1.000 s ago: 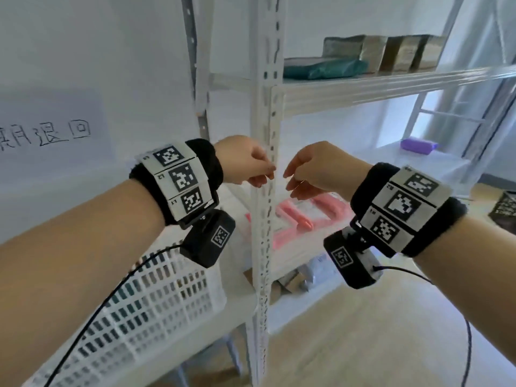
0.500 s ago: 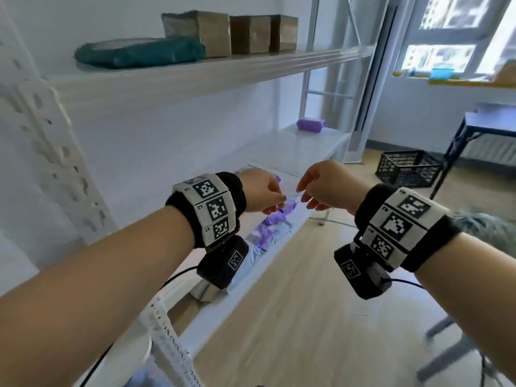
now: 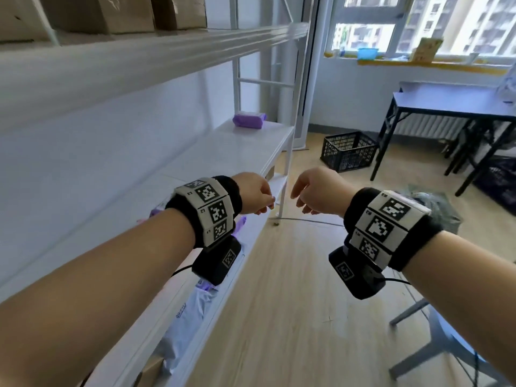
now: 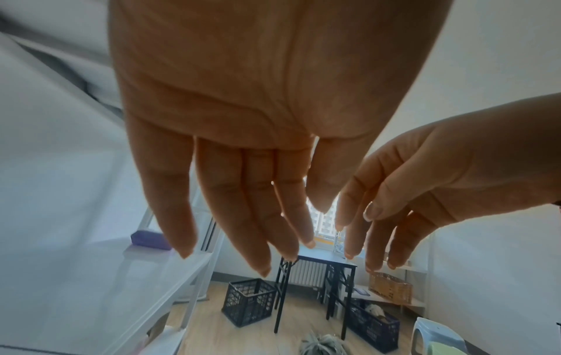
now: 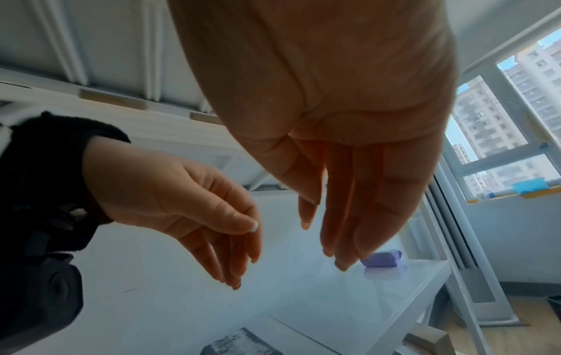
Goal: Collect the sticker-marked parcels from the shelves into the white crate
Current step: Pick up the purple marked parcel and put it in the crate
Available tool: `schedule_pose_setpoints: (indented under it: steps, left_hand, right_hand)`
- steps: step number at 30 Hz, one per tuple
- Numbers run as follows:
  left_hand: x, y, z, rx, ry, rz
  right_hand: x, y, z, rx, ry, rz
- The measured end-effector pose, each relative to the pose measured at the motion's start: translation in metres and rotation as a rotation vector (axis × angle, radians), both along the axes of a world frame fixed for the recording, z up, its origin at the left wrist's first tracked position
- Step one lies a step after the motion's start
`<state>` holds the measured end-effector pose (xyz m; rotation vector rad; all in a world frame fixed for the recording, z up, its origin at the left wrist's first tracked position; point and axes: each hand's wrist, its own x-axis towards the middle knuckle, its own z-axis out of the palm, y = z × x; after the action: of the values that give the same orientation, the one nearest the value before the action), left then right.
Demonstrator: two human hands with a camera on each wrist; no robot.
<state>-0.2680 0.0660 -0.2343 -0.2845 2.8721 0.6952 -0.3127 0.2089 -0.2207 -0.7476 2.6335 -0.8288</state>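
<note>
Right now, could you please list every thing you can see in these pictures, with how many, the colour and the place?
white metal shelving unit: one, white, along the left side.
small purple wrapped parcel: one, purple, far end of the middle shelf.
brown cardboard boxes: several, brown, on the top shelf.
pale plastic mailer bag: one, whitish with purple, on the lower shelf under the left wrist.
black plastic lattice crate: one, black, on the wooden floor by the window.
dark folding table: one, dark top and black legs, at the right under the window.
blue plastic tub: one, blue, on the window sill.
left hand: fingers loose, holds nothing.
right hand: fingers loose, holds nothing.
</note>
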Motion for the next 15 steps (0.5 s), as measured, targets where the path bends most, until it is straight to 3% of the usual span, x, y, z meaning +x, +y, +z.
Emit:
schedule_pose_setpoints:
  steps: [7,15]
  left_hand:
    - [-0.133,-0.008,-0.019,-0.016,-0.058,-0.007]
    - [-0.291,-0.021,-0.007,0.007,-0.029,0.112]
  right_hand:
    - [-0.141,-0.009,-0.018,-0.002,-0.018,0.021]
    - [-0.323,-0.016,-0.001,0.016,0.037,0.087]
